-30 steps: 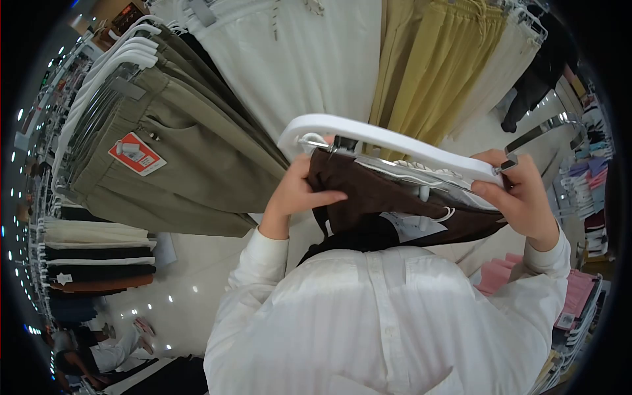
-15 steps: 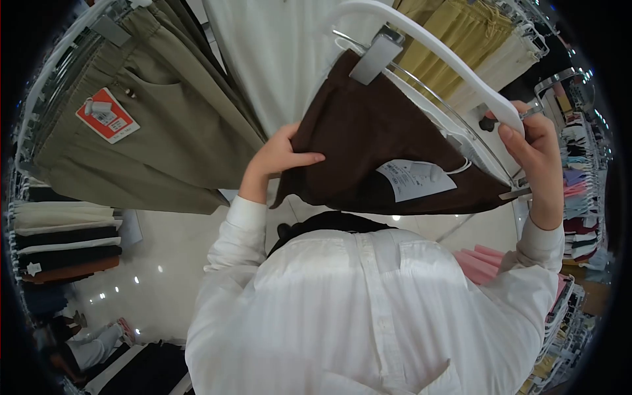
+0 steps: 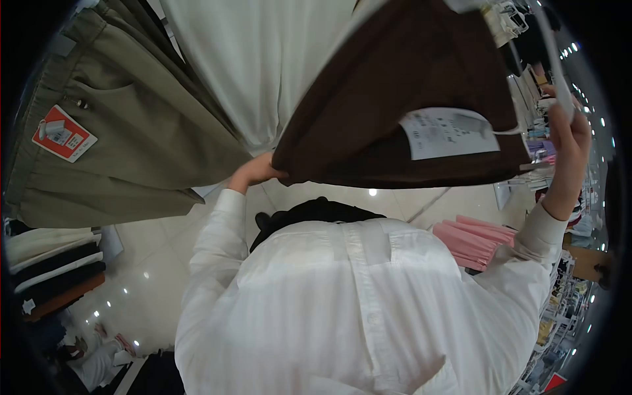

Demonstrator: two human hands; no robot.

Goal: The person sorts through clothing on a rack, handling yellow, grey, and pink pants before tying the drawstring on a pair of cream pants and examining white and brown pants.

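A dark brown garment [image 3: 395, 85] hangs from a white clip hanger [image 3: 558, 69] in front of my chest. A white paper tag [image 3: 451, 133] on a white loop lies over the cloth. At the garment's lower left edge, my left hand [image 3: 255, 171] is closed, the cloth pinched in its fingers. My right hand [image 3: 571, 135] grips the hanger at the far right. Only part of the hanger shows, and the top of the garment runs out of view.
Olive trousers [image 3: 131, 125] with a red and white price tag [image 3: 64, 133] hang at left, beside pale cloth [image 3: 257, 59]. Pink garments [image 3: 471, 240] are low at right. Folded clothes [image 3: 56, 270] sit at lower left, near another person [image 3: 99, 362].
The brown garment has moved up and closer, its cloth drawn wider. My right hand has moved right with the hanger; my left hand has shifted slightly left and down.
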